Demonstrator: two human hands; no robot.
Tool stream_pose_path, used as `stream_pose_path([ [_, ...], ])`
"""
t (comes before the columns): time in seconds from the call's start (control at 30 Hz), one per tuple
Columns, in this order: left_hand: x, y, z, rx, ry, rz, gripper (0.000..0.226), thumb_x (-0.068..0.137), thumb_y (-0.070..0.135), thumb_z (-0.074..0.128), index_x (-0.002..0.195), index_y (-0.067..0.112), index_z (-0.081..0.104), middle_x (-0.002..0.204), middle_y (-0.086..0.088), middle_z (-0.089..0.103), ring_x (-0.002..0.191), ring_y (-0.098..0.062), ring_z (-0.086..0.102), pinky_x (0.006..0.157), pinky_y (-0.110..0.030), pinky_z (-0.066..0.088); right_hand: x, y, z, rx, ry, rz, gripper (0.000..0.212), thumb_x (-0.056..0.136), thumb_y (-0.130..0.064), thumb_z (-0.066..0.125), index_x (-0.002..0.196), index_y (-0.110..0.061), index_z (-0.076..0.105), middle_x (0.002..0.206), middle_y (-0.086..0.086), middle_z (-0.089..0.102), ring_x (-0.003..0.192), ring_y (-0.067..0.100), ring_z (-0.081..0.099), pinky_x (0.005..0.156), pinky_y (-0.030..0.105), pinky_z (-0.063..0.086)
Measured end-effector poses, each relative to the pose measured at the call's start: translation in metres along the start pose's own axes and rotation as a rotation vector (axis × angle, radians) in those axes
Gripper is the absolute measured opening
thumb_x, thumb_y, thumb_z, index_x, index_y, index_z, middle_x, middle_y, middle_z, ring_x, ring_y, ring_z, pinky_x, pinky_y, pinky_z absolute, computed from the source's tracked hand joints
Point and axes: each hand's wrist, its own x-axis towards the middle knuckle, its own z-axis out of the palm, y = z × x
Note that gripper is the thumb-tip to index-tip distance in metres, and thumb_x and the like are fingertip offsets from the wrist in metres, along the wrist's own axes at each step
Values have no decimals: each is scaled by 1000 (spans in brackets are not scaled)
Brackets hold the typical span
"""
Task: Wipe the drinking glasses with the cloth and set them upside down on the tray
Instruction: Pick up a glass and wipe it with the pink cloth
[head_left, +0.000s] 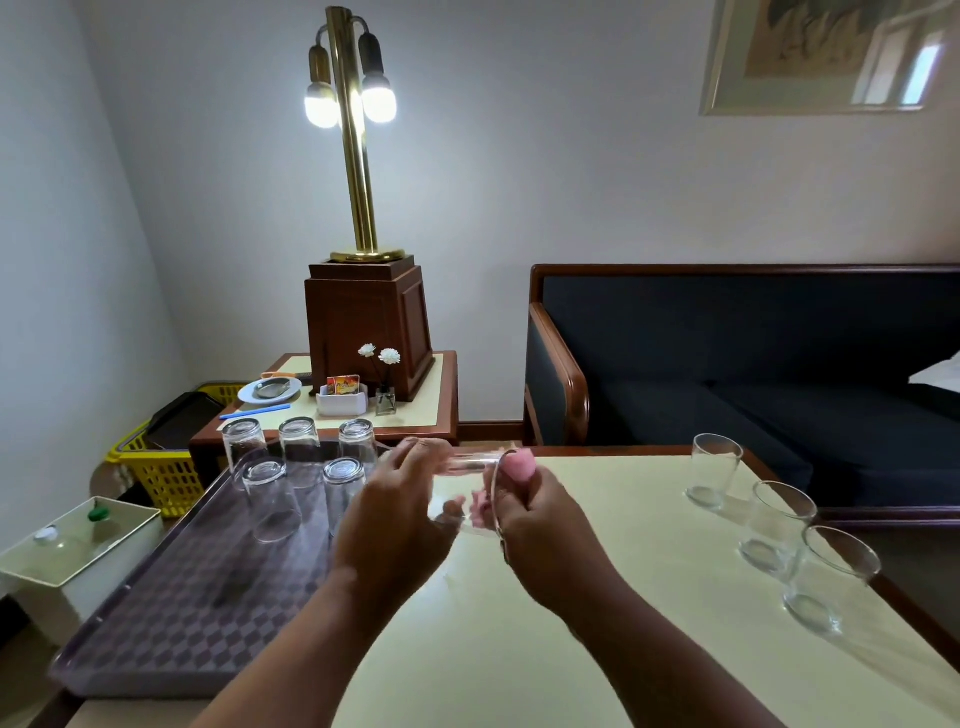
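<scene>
My left hand (395, 514) grips a clear drinking glass (462, 480) lying sideways above the table, its mouth turned to the right. My right hand (540, 525) holds a pink cloth (517, 465) pushed into the mouth of that glass. On the left lies a purple checked tray (171, 618) with several glasses standing upside down at its far end, one of them (270, 499) nearest me. Three upright glasses stand at the right of the cream table: a far one (714, 470), a middle one (776, 527) and a near one (828, 577).
Behind the tray a side table (436, 410) carries a brass lamp on a wooden box, a plate, a small vase and a white holder. A yellow basket (156, 470) and a white lidded bin (67, 551) stand at left. A dark sofa (727, 364) is behind the table.
</scene>
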Motion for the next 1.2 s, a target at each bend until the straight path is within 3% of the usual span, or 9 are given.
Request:
stream_pose_path([
  [0.13,4,2,-2,-22,59,19,54,69,17,86,115,19,56,109,2,64,94,-15,61,79,-27,56,-5,-1,-7,146,-80,0,10,103,-31,48,101,-41,49,91,-13,62,73,4,59,57,12,43],
  [0.3,1,-6,-15,-148,-388,50,62,63,30,90,114,35,54,101,28,55,89,5,59,72,-7,48,2,7,-30,-556,-140,-511,5,103,-36,44,107,-40,44,86,-20,61,76,4,64,69,22,56],
  [0.47,-3,17,18,-105,44,-96,47,65,20,89,106,17,64,92,9,64,75,-4,58,63,-4,40,0,8,-8,91,82,-121,18,102,-27,50,118,-30,58,99,-18,64,86,5,65,71,16,54],
  [0.57,-2,21,25,-86,133,-98,55,63,15,91,111,13,63,97,4,64,81,-4,54,66,-1,42,4,10,-16,79,26,-96,24,102,-27,50,125,-28,55,101,-14,64,91,6,64,76,15,53],
  [0.73,0,-4,7,-279,-401,45,76,63,26,91,125,41,49,104,29,58,87,0,63,70,-12,52,8,13,-41,-396,-176,-401,8,103,-34,47,104,-42,49,85,-16,66,79,2,66,68,20,55],
  [0.83,-4,3,15,-147,-214,-45,49,65,22,85,106,31,59,92,24,59,69,-4,59,62,-23,54,6,19,-24,-28,-73,-201,15,102,-25,50,110,-35,58,86,-13,66,74,5,64,65,19,52],
  [0.97,0,21,29,-34,93,-103,50,72,22,85,115,15,61,104,7,60,71,-2,53,56,-2,38,3,11,-13,363,-70,278,18,103,-28,48,119,-22,56,69,-1,51,50,5,43,43,19,36],
  [1.1,-1,5,12,-257,-237,-21,78,63,28,91,130,33,51,104,24,59,83,6,62,69,-3,47,6,13,-45,-100,-185,-188,10,103,-29,49,107,-36,54,87,-9,65,66,0,63,57,15,50],
  [1.2,-8,-2,14,-317,-421,-64,61,59,41,85,113,38,57,97,20,63,80,-7,65,68,-26,57,5,22,-43,-439,-166,-422,11,102,-34,47,108,-41,53,89,-15,67,81,2,66,70,20,55],
])
